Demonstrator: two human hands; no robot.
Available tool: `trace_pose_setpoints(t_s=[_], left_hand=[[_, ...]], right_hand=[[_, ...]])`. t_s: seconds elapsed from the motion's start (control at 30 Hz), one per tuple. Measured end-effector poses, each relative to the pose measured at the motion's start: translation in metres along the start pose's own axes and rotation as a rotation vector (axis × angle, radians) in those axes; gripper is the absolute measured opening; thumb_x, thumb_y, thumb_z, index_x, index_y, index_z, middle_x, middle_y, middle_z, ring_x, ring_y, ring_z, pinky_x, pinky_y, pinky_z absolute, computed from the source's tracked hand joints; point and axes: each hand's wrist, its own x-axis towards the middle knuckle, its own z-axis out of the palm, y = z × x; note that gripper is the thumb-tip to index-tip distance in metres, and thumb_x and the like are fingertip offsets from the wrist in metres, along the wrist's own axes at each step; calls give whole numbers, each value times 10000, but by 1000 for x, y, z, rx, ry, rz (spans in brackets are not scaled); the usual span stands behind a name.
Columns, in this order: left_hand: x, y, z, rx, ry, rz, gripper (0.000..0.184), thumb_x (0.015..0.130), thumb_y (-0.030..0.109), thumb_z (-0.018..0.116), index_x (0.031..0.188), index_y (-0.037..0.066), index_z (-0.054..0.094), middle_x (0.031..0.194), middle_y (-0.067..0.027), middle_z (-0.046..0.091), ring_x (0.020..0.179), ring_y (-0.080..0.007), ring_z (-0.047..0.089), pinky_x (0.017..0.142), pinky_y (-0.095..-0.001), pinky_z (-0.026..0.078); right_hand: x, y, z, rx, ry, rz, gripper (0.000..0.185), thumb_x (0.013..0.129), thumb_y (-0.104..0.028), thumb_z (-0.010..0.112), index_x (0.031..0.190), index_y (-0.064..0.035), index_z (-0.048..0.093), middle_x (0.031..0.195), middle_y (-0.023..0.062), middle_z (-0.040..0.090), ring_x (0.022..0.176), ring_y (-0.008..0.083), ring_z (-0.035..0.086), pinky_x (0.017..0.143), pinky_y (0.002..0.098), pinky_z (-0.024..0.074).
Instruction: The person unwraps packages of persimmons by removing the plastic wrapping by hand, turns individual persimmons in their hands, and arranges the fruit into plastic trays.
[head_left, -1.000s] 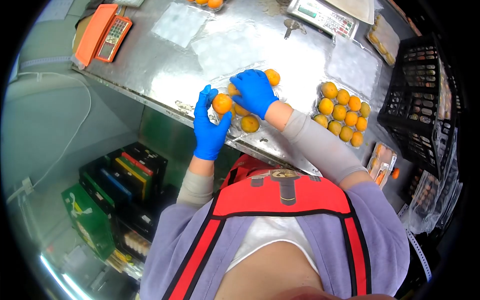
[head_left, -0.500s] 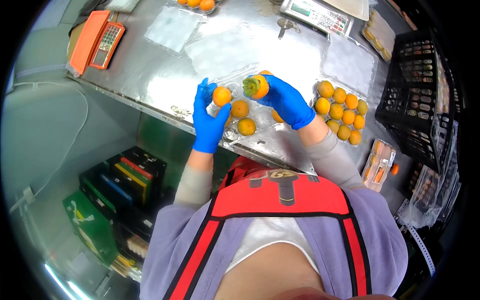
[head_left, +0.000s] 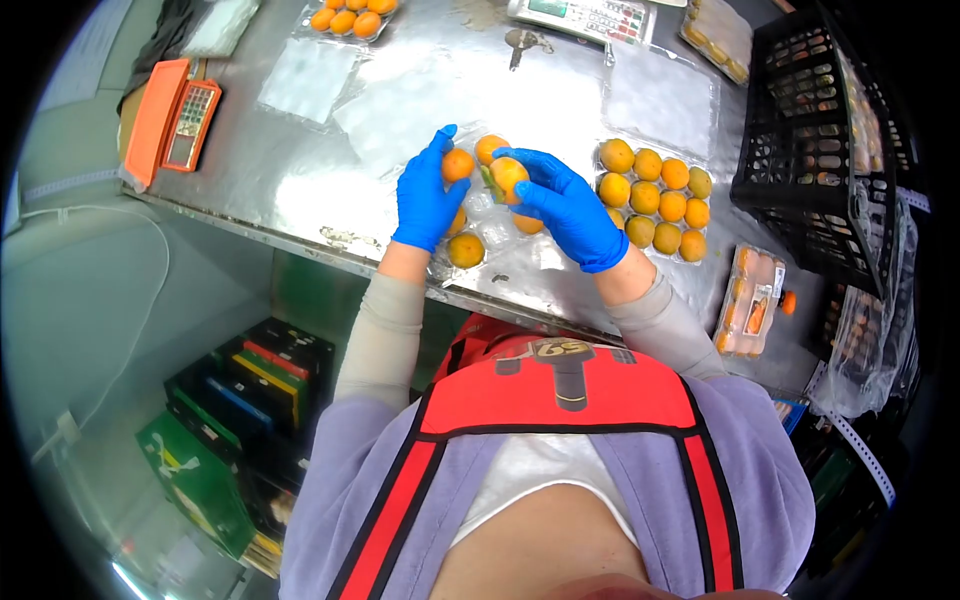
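My left hand [head_left: 422, 203], in a blue glove, has its thumb and fingers around an orange persimmon [head_left: 458, 165]. My right hand [head_left: 575, 215], also gloved, grips another persimmon [head_left: 508, 172], whose green leafy top faces left and down. Both fruits are held close together above a clear plastic tray [head_left: 487, 222]. In or beside that tray lie several persimmons, one at the near side [head_left: 466, 250] and one at the far side [head_left: 490, 148]. The hands partly hide the tray and some of its fruit.
Right of my hands, persimmons [head_left: 645, 198] lie in rows in a clear tray. Beyond are a clear lid [head_left: 660, 95], a white scale [head_left: 590, 18] and a black crate [head_left: 800, 130]. An orange scale [head_left: 185, 122] stands left; a packed box [head_left: 750, 302] sits at right.
Both hands have come closer together. The persimmon in my right hand has turned, its leafy top now lower. The camera view has shifted, with the table's contents lying further left.
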Motion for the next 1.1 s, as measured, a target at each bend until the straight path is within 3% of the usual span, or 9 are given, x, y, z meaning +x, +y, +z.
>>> trace_pose_setpoints(t_s=[0.13,0.23,0.5,0.6,0.67,0.77,0.9,1.0,1.1], left_hand=[[-2,1,6,5,-35,7,673,697,129,719,1316,165,460,1094,-127,620,976,-322,579,842,-405,470],[-1,4,5,74,-96,-52,682,694,126,706,1327,123,452,1160,-146,592,1050,-332,561,905,-402,445],[-1,6,9,190,-38,-68,668,670,131,730,1290,167,485,1063,-129,625,950,-332,575,823,-415,470],[-7,16,2,138,91,66,687,668,124,732,1301,100,466,1182,-162,568,1030,-341,551,880,-415,451],[-12,24,1,96,78,84,669,692,123,724,1307,85,464,1212,-156,554,1057,-330,543,898,-401,444],[-21,29,12,-165,56,26,553,762,140,695,1280,80,509,1197,-132,571,1017,-277,567,881,-368,455],[-32,64,29,-261,-48,65,500,755,138,699,1230,86,555,1104,-112,612,869,-237,599,809,-337,485],[-35,83,41,-229,-198,126,445,761,89,671,1197,79,579,1047,-83,629,870,-211,591,803,-318,479],[-35,93,58,-203,-237,212,395,756,126,680,1145,108,608,1019,-99,628,889,-257,593,800,-345,480]], right_hand=[[-13,-8,4,-32,41,-64,529,834,-120,620,1324,-50,435,1295,78,491,1163,178,480,989,324,387],[-21,-13,8,1,78,-89,568,809,-80,642,1333,-49,422,1321,81,471,1174,177,477,1008,329,374],[-27,-5,3,-337,91,-364,577,804,-99,664,1323,-36,418,1309,104,481,1192,200,468,1018,339,366],[-31,6,-3,-604,103,-333,517,792,-170,686,1265,-72,501,1231,112,536,1121,218,531,956,346,423],[-41,14,-3,-596,72,-239,497,777,-197,696,1232,-87,531,1170,116,560,1054,231,567,893,338,462],[-60,27,-12,-578,49,-182,536,777,-184,704,1266,-78,511,1190,106,551,1103,222,545,940,337,442],[-96,41,-42,-725,217,-202,507,771,-214,696,1234,-93,526,1144,115,567,1026,249,579,872,331,473],[-126,41,-66,-830,411,-216,497,751,-208,710,1204,-93,542,1089,115,586,996,261,590,838,341,479],[-154,37,-88,-890,591,-279,481,736,-188,725,1172,-71,557,1051,122,593,947,249,597,827,334,478]])
